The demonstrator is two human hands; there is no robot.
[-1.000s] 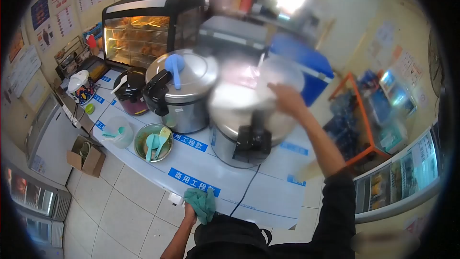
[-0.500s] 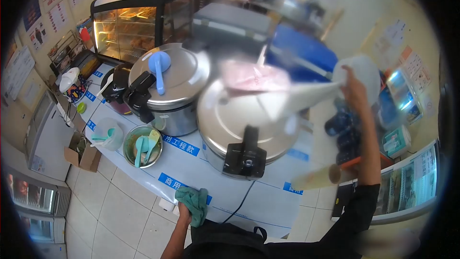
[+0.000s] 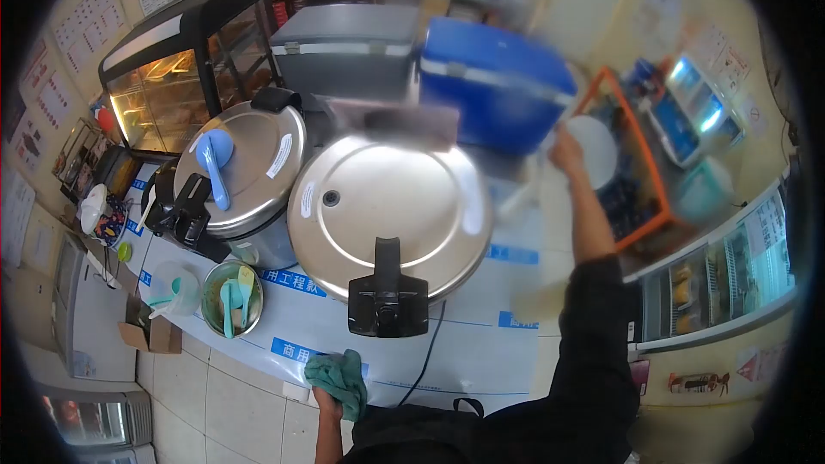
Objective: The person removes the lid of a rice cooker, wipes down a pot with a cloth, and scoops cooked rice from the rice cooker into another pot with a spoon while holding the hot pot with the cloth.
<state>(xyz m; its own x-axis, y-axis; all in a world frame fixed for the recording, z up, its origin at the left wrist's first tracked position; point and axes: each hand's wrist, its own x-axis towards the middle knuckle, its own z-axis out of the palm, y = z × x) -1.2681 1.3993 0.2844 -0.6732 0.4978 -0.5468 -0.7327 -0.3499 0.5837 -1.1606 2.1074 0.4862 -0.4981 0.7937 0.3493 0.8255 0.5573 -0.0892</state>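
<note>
I've swung the right hand [image 3: 567, 151] away from the big cooker [image 3: 391, 206], out toward the orange rack [image 3: 637, 139]. White round thing [image 3: 597, 155] came along too.

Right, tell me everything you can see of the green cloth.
The cloth is plain green and looks like soft fabric. It is crumpled into a loose bunch with uneven folds, and the left hand grips it from below in the view. It shows at the near edge of the table; whether it touches the tabletop, I can't tell.
</note>
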